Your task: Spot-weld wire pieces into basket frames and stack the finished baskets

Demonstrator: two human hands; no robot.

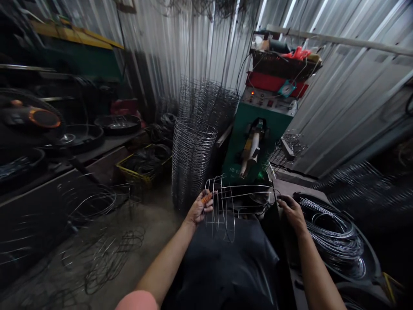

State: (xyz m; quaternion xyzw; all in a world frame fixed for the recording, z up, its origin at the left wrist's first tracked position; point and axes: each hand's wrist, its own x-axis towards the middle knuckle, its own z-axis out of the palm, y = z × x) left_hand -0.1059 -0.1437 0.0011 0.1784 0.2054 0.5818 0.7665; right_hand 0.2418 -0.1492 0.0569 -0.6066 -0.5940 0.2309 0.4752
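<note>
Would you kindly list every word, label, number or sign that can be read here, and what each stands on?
No text can be read with certainty.
Green machine, lower front: pale characters, too faint and blurred to read.
Gauge: dial markings too small to read.
Control panel: any labels too small to read.

The wire frame (pixel 222 198) is thin, smooth, bright metal; the stacked wire rings (pixel 194 163) and coiled wire (pixel 338 234) gleam likewise. The black lap cover (pixel 229 262) looks smooth and faintly glossy, the wall (pixel 348 99) ribbed, shiny sheet metal, the floor (pixel 159 219) matt.
</note>
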